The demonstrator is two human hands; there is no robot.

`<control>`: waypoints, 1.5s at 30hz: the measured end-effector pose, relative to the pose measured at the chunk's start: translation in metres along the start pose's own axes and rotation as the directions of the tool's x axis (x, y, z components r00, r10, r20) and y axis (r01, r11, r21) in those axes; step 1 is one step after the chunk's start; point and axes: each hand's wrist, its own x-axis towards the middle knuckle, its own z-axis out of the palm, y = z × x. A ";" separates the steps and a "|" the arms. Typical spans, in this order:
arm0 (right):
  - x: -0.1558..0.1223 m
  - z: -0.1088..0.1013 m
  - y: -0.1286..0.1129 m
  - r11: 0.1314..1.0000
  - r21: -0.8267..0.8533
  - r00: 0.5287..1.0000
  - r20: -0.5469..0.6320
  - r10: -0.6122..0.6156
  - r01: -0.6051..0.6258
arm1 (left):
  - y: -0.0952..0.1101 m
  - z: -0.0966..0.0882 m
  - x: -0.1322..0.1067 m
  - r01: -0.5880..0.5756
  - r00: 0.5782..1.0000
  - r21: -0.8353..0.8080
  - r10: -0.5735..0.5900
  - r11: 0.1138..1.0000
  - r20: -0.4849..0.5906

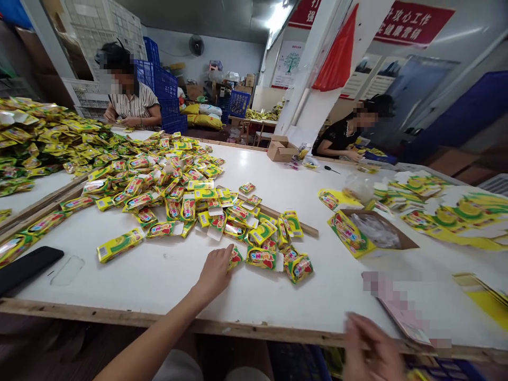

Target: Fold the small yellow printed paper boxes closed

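My left hand point(214, 271) reaches to the front of a pile of small yellow and green printed cartons. Its fingers close on a small yellow-green packet point(235, 258), partly hidden by them. Just right of that lies a carton point(261, 257) with a white end flap open. Several small packets point(300, 268) sit beside it. My right hand point(372, 346) is over the table's front edge at lower right, smeared by motion. Its fingers look curled, but whether they hold anything cannot be seen. The nearest thing to it is a pink phone-like object point(400, 312).
Larger heaps of packets point(51, 137) cover the left side. A black phone point(32, 266) lies front left. Wooden strips point(278, 214) cross the white table. At right are an opened carton box point(357, 233) holding clear plastic and flat printed cartons point(456, 211). Two people sit across the table.
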 end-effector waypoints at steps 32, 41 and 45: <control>-0.071 0.151 -0.043 0.794 0.478 0.516 0.819 -0.250 -0.375 | -0.017 -0.048 -0.069 0.115 0.990 -0.713 -0.140 0.692 0.024; -0.083 0.148 -0.047 0.779 0.488 0.567 0.796 -0.213 -0.392 | -0.003 -0.046 -0.072 0.062 0.989 -0.652 -0.135 0.755 -0.062; -0.082 0.147 -0.052 0.811 0.470 0.594 0.780 -0.196 -0.349 | 0.000 -0.045 -0.069 0.108 0.975 -0.653 -0.210 0.749 -0.080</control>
